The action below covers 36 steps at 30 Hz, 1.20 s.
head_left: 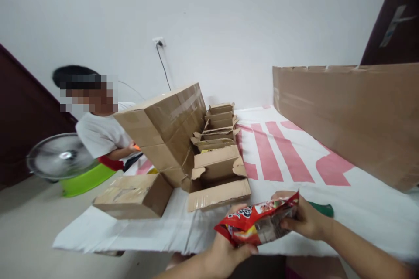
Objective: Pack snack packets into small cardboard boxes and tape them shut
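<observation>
Near the front edge of the table, a red printed snack packet [258, 222] with a clear window is gripped at both ends. My left hand [229, 244] is closed on its left end, thumb along the lower side. Around its right end wrap the fingers of my right hand [304, 218]. Behind the right hand lies a green object [322, 208], mostly hidden, perhaps a bottle. Just beyond the packet stands an open cardboard box [219, 174], the closest in a row of small open boxes [219, 120] running back toward the wall.
Stacked closed cartons [173, 126] rise left of the row, with one low carton [134, 194] in front. A tall cardboard panel [343, 113] borders the right. The table wears a white and pink cloth [288, 150]. At left sit another person [104, 135] and a fan [65, 157].
</observation>
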Each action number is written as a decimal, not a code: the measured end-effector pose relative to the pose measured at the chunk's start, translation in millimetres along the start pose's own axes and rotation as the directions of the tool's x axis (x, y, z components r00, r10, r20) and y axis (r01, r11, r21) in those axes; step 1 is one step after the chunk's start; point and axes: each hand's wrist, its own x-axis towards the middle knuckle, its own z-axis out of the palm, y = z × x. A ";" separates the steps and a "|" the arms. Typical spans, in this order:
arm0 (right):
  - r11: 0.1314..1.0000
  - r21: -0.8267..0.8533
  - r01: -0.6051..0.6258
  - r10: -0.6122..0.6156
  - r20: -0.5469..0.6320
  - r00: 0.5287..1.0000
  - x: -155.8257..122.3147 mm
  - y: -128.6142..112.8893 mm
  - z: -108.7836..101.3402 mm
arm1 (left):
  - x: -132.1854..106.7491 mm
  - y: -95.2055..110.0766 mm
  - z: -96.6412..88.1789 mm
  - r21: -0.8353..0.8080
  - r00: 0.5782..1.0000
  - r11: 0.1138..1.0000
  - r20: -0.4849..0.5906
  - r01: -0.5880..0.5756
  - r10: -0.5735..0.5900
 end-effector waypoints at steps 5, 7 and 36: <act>0.989 0.067 -0.131 0.135 -0.059 0.989 -2.7 30.1 39.1 | -5.9 -27.5 -13.7 -0.158 0.971 0.968 -0.108 0.193 -0.212; 0.981 0.095 -0.171 0.180 -0.102 0.978 0.1 44.8 54.4 | -6.5 -37.9 -25.3 -0.073 0.958 0.977 -0.193 0.202 -0.213; 0.900 -0.327 -0.289 0.112 -0.466 0.877 -7.4 133.2 112.4 | 17.7 -106.9 -69.1 -0.062 0.723 0.951 -0.636 0.301 -0.271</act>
